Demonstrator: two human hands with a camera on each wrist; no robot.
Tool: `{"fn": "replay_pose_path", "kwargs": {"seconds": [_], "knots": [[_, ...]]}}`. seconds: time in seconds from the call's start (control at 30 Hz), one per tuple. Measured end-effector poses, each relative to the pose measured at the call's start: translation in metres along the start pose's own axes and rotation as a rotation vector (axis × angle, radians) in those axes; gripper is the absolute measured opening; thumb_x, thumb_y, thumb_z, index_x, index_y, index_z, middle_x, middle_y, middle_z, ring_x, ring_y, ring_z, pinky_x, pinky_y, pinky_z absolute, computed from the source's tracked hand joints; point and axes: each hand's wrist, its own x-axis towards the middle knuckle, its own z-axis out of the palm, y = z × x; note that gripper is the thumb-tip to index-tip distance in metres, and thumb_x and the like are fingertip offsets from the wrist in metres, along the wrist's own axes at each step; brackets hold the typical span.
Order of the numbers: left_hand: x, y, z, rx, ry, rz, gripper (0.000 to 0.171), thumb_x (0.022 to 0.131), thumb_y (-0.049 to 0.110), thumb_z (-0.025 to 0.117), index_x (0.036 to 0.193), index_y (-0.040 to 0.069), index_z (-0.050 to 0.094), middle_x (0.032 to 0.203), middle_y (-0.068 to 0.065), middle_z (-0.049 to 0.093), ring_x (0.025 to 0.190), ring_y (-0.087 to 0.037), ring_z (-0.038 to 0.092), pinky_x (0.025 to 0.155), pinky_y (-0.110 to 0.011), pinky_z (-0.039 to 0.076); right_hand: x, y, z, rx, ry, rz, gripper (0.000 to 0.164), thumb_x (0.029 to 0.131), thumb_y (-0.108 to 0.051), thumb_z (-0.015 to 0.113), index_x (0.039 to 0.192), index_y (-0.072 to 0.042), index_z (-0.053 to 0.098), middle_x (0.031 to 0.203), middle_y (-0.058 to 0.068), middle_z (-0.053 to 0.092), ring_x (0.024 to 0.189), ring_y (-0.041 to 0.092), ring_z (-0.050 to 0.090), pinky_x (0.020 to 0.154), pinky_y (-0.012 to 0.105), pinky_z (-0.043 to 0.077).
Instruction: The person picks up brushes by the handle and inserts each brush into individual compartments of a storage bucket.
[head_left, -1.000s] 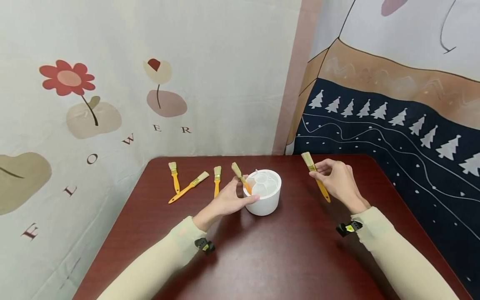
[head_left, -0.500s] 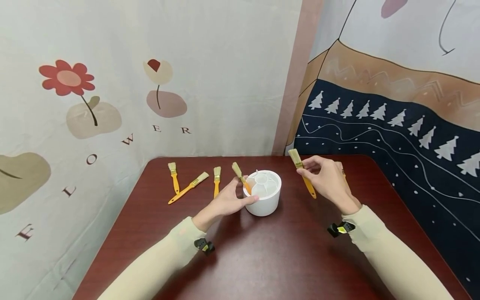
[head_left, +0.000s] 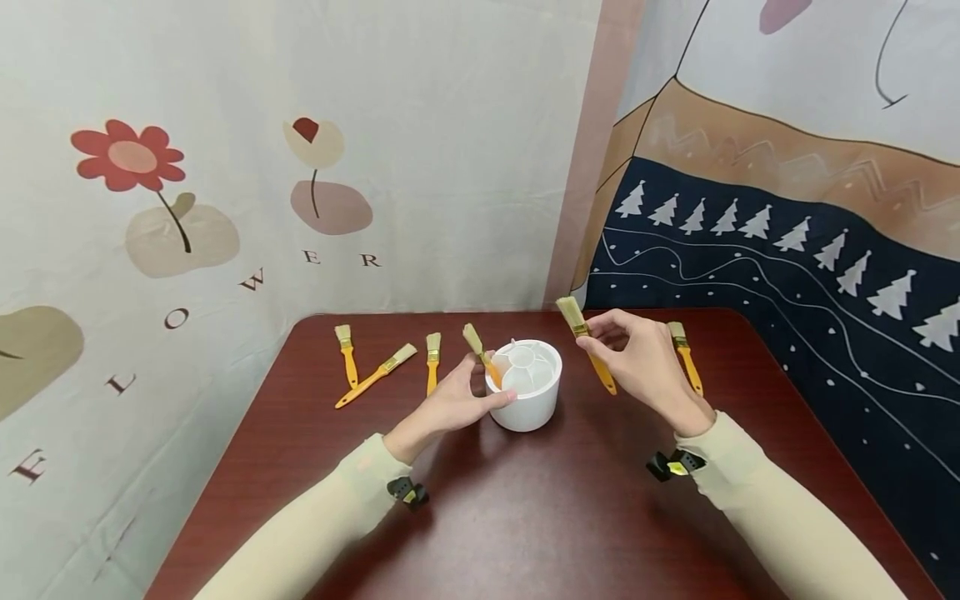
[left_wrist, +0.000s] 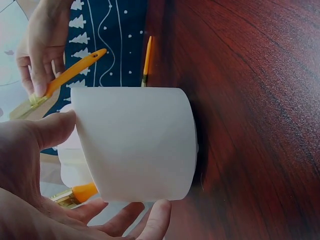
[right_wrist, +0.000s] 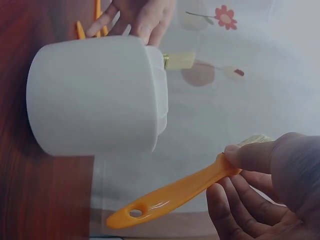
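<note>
A white round holder (head_left: 531, 413) with an inner divider stands on the table. My left hand (head_left: 452, 400) grips its left side, thumb at the rim and fingers along the wall, as the left wrist view shows. One paintbrush (head_left: 473, 339) stands in a compartment on that side, bristles up and leaning left. To the right of the holder, my right hand (head_left: 636, 354) pinches a second paintbrush (head_left: 602, 372) near its metal band. That brush hangs above the table, bristles up, yellow handle (right_wrist: 170, 196) slanting down. It is apart from the holder.
On the left of the dark red table (head_left: 517, 525) lie a paintbrush (head_left: 347, 357), a slanted paintbrush (head_left: 377, 376) and another paintbrush (head_left: 432, 363) partly behind the left hand. One more paintbrush (head_left: 686, 358) lies behind the right wrist. Printed cloth (head_left: 450, 150) hangs behind the table.
My right hand has moved left with its paintbrush, closer to the holder. The paintbrush on the table's right side has come into view behind it. My left hand stays on the holder.
</note>
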Motion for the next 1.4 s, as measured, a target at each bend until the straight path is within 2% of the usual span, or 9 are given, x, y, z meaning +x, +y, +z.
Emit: {"fn": "replay_pose_path", "kwargs": {"seconds": [0.23,0.57,0.87,1.2,1.4], "knots": [[0.001,0.000,0.000,0.011,0.002,0.001,0.089,0.101,0.029,0.091,0.175,0.006,0.045,0.162,-0.020,0.068,0.152,-0.037,0.069,0.132,-0.060,0.049,0.000,-0.008,0.003,0.037,0.021,-0.064,0.025,0.102,-0.021,0.093,0.123,-0.009,0.084,0.110,0.011,0.089,0.089,0.025,0.083,0.081,0.010,0.059],[0.002,0.001,0.000,0.008,-0.004,0.003,0.089,0.101,0.029,0.091,0.174,0.006,0.046,0.162,-0.021,0.069,0.150,-0.038,0.070,0.130,-0.059,0.052,0.001,-0.019,0.006,0.074,0.034,-0.115,0.024,0.100,-0.016,0.095,0.120,-0.009,0.085,0.107,0.008,0.088,0.086,0.022,0.082,0.080,0.012,0.061],[0.002,0.000,-0.003,0.077,0.019,0.003,0.090,0.099,0.035,0.093,0.173,0.009,0.051,0.163,-0.016,0.070,0.150,-0.036,0.071,0.126,-0.059,0.056,-0.002,-0.034,0.009,0.147,0.054,-0.165,0.023,0.099,-0.017,0.096,0.119,-0.012,0.085,0.105,0.003,0.088,0.085,0.016,0.080,0.081,0.014,0.063],[-0.001,0.001,-0.005,0.080,0.040,-0.009,0.072,0.100,0.033,0.093,0.156,0.001,0.060,0.154,-0.021,0.074,0.146,-0.040,0.072,0.123,-0.060,0.058,-0.004,-0.047,0.017,0.201,0.098,-0.223,0.025,0.097,-0.015,0.098,0.118,-0.012,0.085,0.108,0.002,0.089,0.090,0.015,0.082,0.085,0.016,0.065],[-0.003,0.001,-0.007,0.088,0.043,-0.017,0.070,0.100,0.032,0.093,0.153,-0.001,0.061,0.152,-0.021,0.074,0.147,-0.041,0.070,0.125,-0.061,0.057,-0.005,-0.055,0.024,0.244,0.104,-0.246,0.024,0.098,-0.015,0.097,0.118,-0.011,0.085,0.109,0.003,0.089,0.091,0.017,0.084,0.087,0.017,0.067]]}}
